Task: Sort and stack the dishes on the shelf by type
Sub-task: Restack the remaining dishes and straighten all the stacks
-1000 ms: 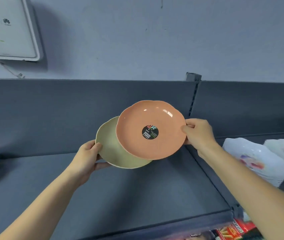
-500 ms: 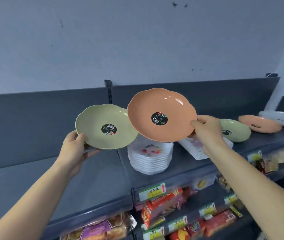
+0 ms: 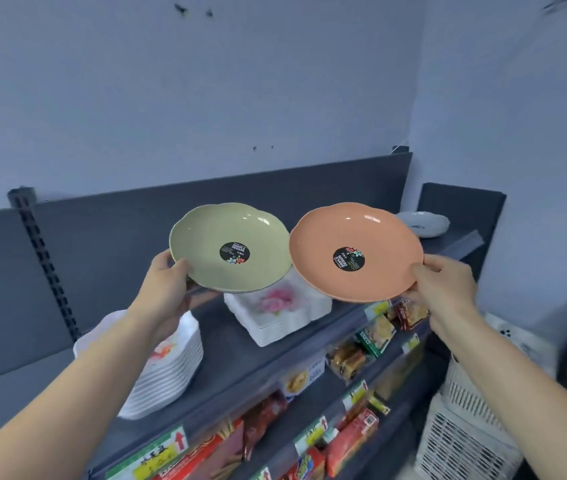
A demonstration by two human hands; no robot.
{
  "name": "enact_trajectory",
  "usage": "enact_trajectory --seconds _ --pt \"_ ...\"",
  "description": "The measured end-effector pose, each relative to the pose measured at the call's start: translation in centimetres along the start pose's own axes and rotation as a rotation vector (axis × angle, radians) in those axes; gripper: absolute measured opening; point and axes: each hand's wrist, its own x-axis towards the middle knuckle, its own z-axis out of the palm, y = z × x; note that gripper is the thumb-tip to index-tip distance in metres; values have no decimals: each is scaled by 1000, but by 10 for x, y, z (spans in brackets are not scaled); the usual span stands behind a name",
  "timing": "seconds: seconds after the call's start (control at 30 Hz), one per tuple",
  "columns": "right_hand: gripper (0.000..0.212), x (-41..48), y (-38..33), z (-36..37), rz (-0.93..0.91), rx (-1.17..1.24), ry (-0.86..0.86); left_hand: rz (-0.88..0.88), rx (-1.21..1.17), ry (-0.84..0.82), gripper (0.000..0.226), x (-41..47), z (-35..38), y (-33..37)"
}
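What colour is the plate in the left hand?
Pale green plate, with a black round sticker at its centre, seen in the head view.

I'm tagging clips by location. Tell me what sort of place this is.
Most likely a small shop: price tags on the shelf edges, packaged snacks below, and label stickers on the green plate and orange plate.

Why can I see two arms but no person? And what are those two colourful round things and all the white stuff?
The camera sits on the person's head, looking forward and down, so you see only their own arms. The left hand has a grip on a green plate, and the right hand has a grip on an orange plate. Each plate has a round black sticker in the middle. Below them is a dark shelf with two stacks of white flowered dishes, one near the left arm and one under the plates. Far back sits a white dish. Lower shelves hold snack packets.
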Motion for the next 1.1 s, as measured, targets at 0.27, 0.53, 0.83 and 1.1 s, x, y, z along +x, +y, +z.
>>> enact_trajectory --seconds 0.27,0.53,0.83,1.1 --pt "31 83 2 -21 -29 -51 134 -56 32 -186 30 95 87 -3" --pt "26 171 24 0 -3 -102 206 -174 215 -283 36 199 144 -42" --pt "28 245 51 15 9 -178 230 -237 419 -387 37 253 186 -78" --pt "27 329 73 25 81 -102 156 -269 546 -406 38 271 204 -111"
